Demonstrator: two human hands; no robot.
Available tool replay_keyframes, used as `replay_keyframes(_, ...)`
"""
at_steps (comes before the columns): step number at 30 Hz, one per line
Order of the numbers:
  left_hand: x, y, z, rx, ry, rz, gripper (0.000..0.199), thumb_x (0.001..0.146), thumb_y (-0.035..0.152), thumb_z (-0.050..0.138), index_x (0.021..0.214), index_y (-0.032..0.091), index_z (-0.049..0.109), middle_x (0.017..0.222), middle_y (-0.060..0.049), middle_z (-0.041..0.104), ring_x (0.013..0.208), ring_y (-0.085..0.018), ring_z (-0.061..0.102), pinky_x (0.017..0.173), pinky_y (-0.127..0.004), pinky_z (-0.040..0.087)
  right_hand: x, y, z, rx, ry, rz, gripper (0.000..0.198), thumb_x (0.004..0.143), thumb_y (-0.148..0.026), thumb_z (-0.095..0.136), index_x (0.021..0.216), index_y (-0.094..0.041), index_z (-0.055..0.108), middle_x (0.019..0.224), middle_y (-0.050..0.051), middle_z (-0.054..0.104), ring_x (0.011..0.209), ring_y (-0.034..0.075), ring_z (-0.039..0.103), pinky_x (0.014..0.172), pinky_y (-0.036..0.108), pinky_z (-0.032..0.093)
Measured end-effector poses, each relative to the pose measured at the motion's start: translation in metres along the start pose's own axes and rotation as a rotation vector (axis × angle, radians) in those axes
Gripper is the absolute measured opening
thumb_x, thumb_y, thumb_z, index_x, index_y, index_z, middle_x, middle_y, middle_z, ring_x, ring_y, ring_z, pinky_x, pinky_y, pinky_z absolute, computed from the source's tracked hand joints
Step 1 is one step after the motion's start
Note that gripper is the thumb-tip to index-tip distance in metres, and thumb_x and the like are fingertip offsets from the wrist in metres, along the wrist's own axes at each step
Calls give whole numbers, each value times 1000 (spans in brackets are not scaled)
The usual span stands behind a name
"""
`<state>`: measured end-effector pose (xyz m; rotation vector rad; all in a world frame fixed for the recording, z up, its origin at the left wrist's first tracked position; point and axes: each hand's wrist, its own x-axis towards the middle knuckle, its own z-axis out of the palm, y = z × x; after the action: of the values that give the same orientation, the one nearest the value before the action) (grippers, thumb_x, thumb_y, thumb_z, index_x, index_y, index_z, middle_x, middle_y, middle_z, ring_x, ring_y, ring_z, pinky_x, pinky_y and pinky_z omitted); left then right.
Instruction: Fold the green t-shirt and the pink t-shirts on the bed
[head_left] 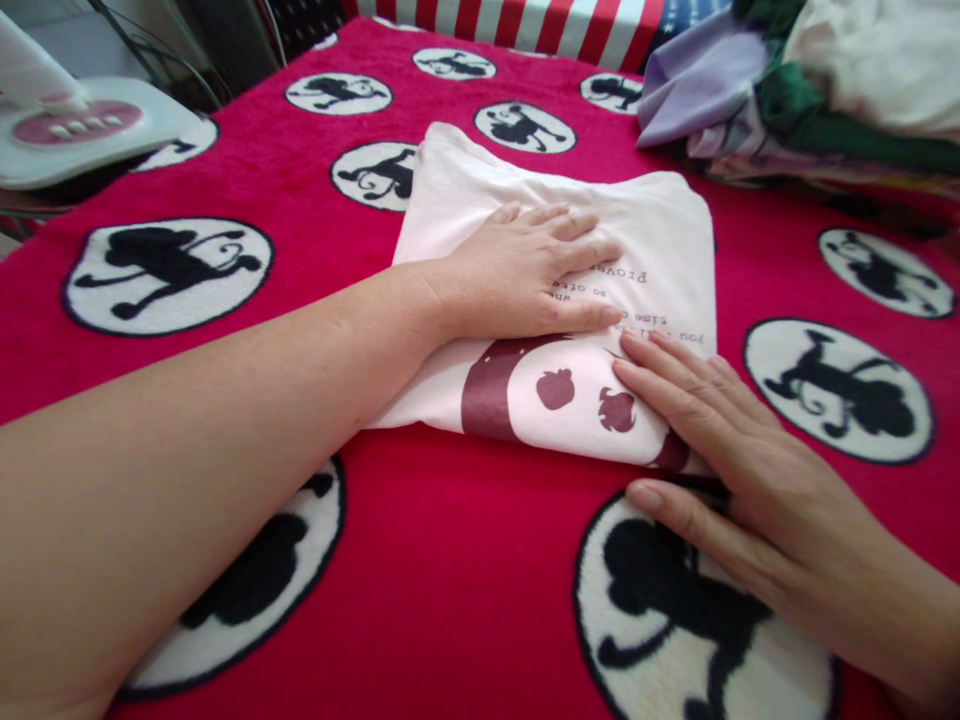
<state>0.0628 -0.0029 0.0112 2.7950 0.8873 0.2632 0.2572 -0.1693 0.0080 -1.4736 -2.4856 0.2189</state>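
A white T-shirt (480, 180) with dark printed text and maroon shapes lies folded into a rough rectangle in the middle of the view. My left hand (525, 265) rests flat on its upper surface, fingers spread toward the right. Over the shirt's lower right corner lies my right hand (750, 460), its fingers stretched out on the cloth and the thumb apart on the blanket. Part of the print is hidden under both hands. Neither hand grasps anything.
Beneath the shirt spreads a red blanket (450, 540) with black monkey figures in white ovals. A pile of clothes (847, 110) sits at the back right. A white device base with a pink button panel (79, 122) stands at the upper left. Striped fabric (517, 25) is at the back.
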Motion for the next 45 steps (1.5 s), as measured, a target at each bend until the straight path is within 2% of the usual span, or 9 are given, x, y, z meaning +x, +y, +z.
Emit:
replay_keyframes(5, 0, 0, 0, -5, 5, 0, 66, 86, 64, 42, 145, 34, 41, 152, 3, 40, 144, -33, 24, 119, -49, 12, -1, 1, 1, 13, -4, -4, 64, 94, -41, 50, 152, -30, 27, 159, 2, 27, 147, 30, 22, 119, 55, 25)
replay_keyframes(10, 0, 1, 0, 20, -2, -4, 69, 87, 63, 42, 147, 30, 40, 156, -2, 33, 145, -33, 24, 118, -51, 13, 0, 1, 1, 17, -4, -2, 65, 93, -41, 50, 152, -30, 26, 159, 2, 27, 146, 31, 22, 119, 55, 24)
replay_keyframes(14, 0, 1, -1, 5, -3, -10, 66, 86, 64, 42, 146, 34, 40, 153, 3, 39, 144, -34, 24, 119, -50, 12, -1, 1, 0, 21, -6, -5, 64, 93, -41, 51, 152, -30, 27, 159, 1, 27, 146, 31, 22, 119, 55, 24)
replay_keyframes(34, 0, 2, -1, 4, -7, -12, 65, 86, 63, 41, 145, 36, 41, 153, 5, 39, 146, -31, 22, 120, -47, 11, -1, 2, 2, -9, 6, -10, 64, 94, -42, 48, 152, -29, 26, 159, 3, 29, 145, 32, 25, 116, 57, 28)
replay_keyframes(39, 0, 2, -1, -22, 0, -21, 64, 85, 63, 44, 144, 36, 44, 153, 4, 39, 145, -33, 22, 120, -49, 11, 0, 2, 1, 13, 2, -6, 64, 93, -44, 50, 151, -30, 29, 159, 1, 29, 145, 33, 26, 117, 56, 27)
replay_keyframes(45, 1, 1, 0, -39, 11, -12, 61, 84, 64, 45, 140, 39, 47, 147, 7, 46, 146, -33, 22, 120, -51, 13, -1, 1, 0, 30, -6, 20, 64, 92, -43, 50, 151, -33, 29, 158, 0, 31, 144, 34, 27, 118, 56, 25)
